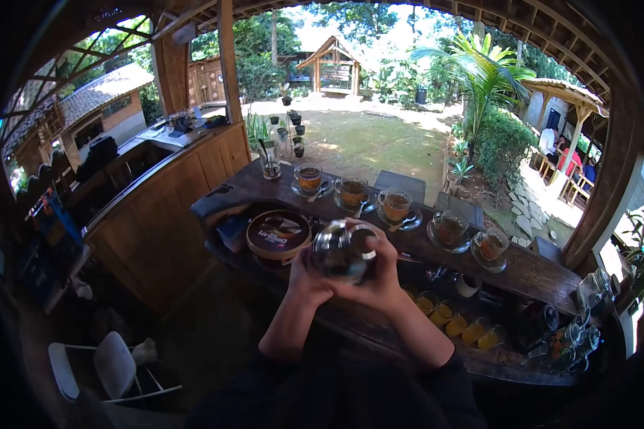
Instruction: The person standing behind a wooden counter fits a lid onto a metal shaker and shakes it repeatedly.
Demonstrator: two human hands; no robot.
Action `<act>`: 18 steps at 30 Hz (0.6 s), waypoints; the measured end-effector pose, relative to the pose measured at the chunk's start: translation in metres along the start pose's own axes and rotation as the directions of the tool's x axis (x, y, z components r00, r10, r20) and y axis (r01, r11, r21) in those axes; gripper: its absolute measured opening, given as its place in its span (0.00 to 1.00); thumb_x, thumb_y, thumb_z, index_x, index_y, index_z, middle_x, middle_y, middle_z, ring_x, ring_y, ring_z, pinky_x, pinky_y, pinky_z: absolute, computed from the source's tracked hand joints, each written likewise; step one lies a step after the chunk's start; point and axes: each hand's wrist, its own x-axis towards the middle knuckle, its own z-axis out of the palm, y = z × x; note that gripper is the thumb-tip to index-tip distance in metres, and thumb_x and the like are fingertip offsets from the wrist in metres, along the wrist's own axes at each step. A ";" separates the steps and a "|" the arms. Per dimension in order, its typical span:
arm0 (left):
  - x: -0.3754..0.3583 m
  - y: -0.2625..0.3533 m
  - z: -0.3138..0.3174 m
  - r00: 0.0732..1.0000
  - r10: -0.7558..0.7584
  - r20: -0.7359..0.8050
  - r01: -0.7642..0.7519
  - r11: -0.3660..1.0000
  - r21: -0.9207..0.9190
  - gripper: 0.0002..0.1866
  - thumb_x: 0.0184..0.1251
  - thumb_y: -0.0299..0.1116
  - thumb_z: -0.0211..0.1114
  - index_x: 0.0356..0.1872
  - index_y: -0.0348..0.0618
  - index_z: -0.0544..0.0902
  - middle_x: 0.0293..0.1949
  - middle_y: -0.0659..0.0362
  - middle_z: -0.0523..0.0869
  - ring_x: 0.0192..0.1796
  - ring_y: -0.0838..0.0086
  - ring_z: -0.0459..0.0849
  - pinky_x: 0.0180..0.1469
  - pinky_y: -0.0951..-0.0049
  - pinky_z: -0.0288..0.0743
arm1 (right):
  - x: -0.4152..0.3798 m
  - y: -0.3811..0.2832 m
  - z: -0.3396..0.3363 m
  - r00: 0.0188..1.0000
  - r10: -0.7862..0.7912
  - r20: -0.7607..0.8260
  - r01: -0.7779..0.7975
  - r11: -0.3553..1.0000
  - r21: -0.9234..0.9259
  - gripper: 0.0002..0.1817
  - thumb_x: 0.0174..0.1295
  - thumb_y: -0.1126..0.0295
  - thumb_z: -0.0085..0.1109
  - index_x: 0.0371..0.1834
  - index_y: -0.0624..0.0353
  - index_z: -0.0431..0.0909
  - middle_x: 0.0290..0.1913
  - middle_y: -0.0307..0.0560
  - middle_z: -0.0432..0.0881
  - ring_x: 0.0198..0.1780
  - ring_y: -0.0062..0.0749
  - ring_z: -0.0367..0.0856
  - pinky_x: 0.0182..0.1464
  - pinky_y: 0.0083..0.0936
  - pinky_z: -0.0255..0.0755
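Between my two hands is a shiny, rounded, see-through and metallic-looking container [338,250], slightly blurred. My left hand [305,277] wraps its left side and underside. Fingers of my right hand [381,268] curl round its right side and top. Beyond it, glass cups of amber drink stand on saucers along the wooden counter: one [308,177] at the left, one [352,191] and another [396,204] in the middle, then a darker one [449,227] and one [491,245] at the right. A round brown tin [279,234] marked as chocolate lies just left of my hands.
Several glasses of yellow drink [474,330] line a lower shelf at the right, with glassware [583,336] farther right. A jar with utensils [270,169] stands at the counter's left end. A white folding chair [114,365] is at lower left. People [571,159] sit far right.
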 end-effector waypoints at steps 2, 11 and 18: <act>-0.001 0.029 -0.007 0.919 -0.287 0.270 0.337 0.928 -0.161 0.20 0.61 0.46 0.54 0.48 0.42 0.75 0.44 0.51 0.80 0.44 0.59 0.82 0.46 0.56 0.78 | 0.015 -0.039 0.003 0.935 -0.229 0.271 0.286 0.939 -0.193 0.33 0.38 0.65 0.72 0.51 0.39 0.68 0.57 0.47 0.70 0.58 0.62 0.67 0.56 0.55 0.65; 0.024 0.004 -0.032 0.970 -0.036 0.242 0.040 0.999 -0.012 0.20 0.64 0.47 0.51 0.47 0.42 0.76 0.43 0.52 0.82 0.45 0.61 0.81 0.47 0.58 0.77 | 0.013 -0.011 -0.002 0.960 -0.029 0.280 0.091 0.973 -0.213 0.29 0.37 0.68 0.72 0.46 0.40 0.73 0.58 0.47 0.70 0.61 0.63 0.63 0.57 0.54 0.64; -0.012 0.026 0.048 0.620 -0.160 0.768 0.050 0.985 0.165 0.23 0.63 0.51 0.52 0.46 0.41 0.70 0.45 0.48 0.72 0.41 0.44 0.81 0.40 0.50 0.79 | 0.027 -0.093 -0.007 0.537 -0.597 0.596 0.765 0.642 -0.046 0.21 0.57 0.49 0.55 0.52 0.42 0.74 0.54 0.40 0.72 0.57 0.44 0.71 0.54 0.52 0.63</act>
